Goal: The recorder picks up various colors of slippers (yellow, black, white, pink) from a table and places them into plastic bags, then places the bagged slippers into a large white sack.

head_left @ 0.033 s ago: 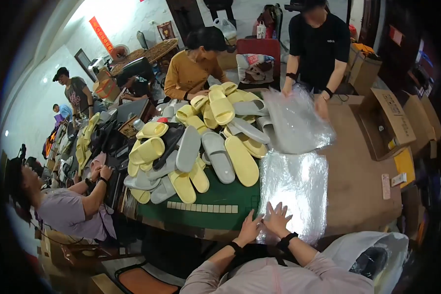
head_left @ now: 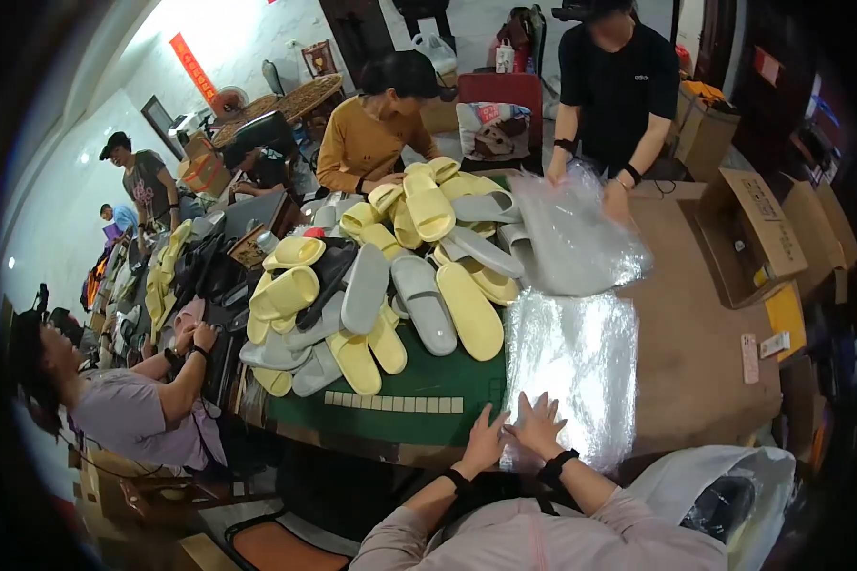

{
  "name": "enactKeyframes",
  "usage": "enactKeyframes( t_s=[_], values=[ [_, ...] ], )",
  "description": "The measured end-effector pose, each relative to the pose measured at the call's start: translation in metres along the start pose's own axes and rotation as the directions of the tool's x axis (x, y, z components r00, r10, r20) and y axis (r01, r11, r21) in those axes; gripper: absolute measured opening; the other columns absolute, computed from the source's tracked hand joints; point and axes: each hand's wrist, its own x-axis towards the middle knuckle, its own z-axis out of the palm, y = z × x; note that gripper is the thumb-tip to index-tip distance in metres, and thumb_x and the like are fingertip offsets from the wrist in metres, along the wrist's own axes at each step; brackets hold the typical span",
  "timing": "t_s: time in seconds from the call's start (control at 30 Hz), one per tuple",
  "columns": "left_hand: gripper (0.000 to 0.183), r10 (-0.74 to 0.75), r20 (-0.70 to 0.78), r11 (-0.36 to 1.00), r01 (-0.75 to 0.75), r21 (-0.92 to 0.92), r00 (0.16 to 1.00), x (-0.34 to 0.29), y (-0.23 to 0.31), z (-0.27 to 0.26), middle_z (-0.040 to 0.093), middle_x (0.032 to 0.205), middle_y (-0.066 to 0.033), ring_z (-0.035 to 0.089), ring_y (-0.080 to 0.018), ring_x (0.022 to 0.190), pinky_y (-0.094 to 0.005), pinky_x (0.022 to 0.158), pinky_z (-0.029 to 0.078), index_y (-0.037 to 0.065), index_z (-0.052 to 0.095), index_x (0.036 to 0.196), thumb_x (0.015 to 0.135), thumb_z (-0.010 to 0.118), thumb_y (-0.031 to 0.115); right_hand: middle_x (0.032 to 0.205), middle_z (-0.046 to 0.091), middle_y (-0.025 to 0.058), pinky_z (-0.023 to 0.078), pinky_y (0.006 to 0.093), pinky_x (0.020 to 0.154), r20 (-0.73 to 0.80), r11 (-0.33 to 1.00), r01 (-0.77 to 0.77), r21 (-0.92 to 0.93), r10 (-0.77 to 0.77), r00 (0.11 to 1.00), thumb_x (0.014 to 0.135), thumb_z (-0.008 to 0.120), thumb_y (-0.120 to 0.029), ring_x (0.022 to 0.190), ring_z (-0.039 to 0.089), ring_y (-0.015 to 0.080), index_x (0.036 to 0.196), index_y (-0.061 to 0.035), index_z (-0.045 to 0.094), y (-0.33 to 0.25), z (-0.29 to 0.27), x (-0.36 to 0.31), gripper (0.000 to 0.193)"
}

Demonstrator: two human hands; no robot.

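A flat stack of clear plastic bags (head_left: pixel 576 352) lies on the table before me, shiny under the light. My right hand (head_left: pixel 539 425) rests on its near left part with the fingers spread. Beside it, my left hand (head_left: pixel 487 440) lies at the stack's left edge, fingers stretched out. The two hands are close together, and neither grips anything. Left of the stack is a big heap of yellow and grey slide sandals (head_left: pixel 424 290). A row of small pale tiles or labels (head_left: pixel 395 403) runs along the green mat (head_left: pixel 419 376).
Across the table a standing person in black (head_left: pixel 617 105) handles more clear bags (head_left: pixel 581 238). A seated person in mustard (head_left: pixel 376 143) is behind the heap; another in lilac (head_left: pixel 138 404) sits left. An open cardboard box (head_left: pixel 747 238) and a pink phone-like object (head_left: pixel 750 359) lie right.
The standing person's hand on the far bags has shifted slightly to the left. My own hands and the stack under them have stayed in place.
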Motion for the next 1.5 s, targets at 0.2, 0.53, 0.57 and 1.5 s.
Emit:
enactKeyframes(
  t_s=[0.2,0.53,0.57,1.5],
  values=[
    [0.058,-0.012,-0.380,1.000,0.006,-0.018,0.925,0.030,-0.037,-0.073,0.033,0.132,-0.0282,0.039,-0.0450,0.116,-0.0469,0.096,0.035,0.006,0.040,0.131,0.079,0.064,0.011,0.148,0.006,0.0234,0.013,0.0774,0.091,-0.018,0.994,-0.013,-0.112,0.011,1.000,0.075,0.064,-0.051,0.133,0.002,0.0505,0.143,-0.0305,0.021,0.006,0.023,0.005,0.083],
    [0.066,-0.474,-0.602,0.880,0.321,-0.350,0.643,0.129,-0.156,-0.247,0.040,0.128,-0.0227,0.041,-0.0393,0.116,-0.0475,0.095,0.036,0.000,0.030,0.132,0.080,0.067,0.019,0.149,0.007,0.0203,0.009,0.0752,0.095,0.024,0.996,-0.085,-0.036,0.086,0.996,0.073,0.065,-0.052,0.134,0.000,0.0492,0.140,-0.0324,0.028,0.001,0.020,0.016,0.079],
    [0.060,-0.573,-0.425,0.770,0.283,-0.571,0.701,0.133,-0.170,-0.255,0.044,0.124,-0.0217,0.046,-0.0377,0.112,-0.0477,0.090,0.042,-0.001,0.033,0.129,0.082,0.065,0.016,0.149,0.008,0.0193,0.009,0.0748,0.095,0.061,0.996,-0.086,-0.030,0.088,0.994,0.075,0.062,-0.054,0.134,0.002,0.0496,0.138,-0.0323,0.033,-0.004,0.017,0.023,0.073],
    [0.034,0.486,-0.482,0.794,-0.599,-0.104,0.729,0.022,0.112,-0.164,0.057,0.114,-0.0262,0.053,-0.0462,0.108,-0.0458,0.091,0.045,-0.006,0.054,0.104,0.070,0.059,-0.002,0.151,0.007,0.0139,0.018,0.0701,0.099,0.132,0.992,-0.073,0.105,0.059,0.990,0.081,0.057,-0.047,0.132,0.005,0.0523,0.134,-0.0364,0.040,0.019,0.017,0.027,0.056]
  ],
)
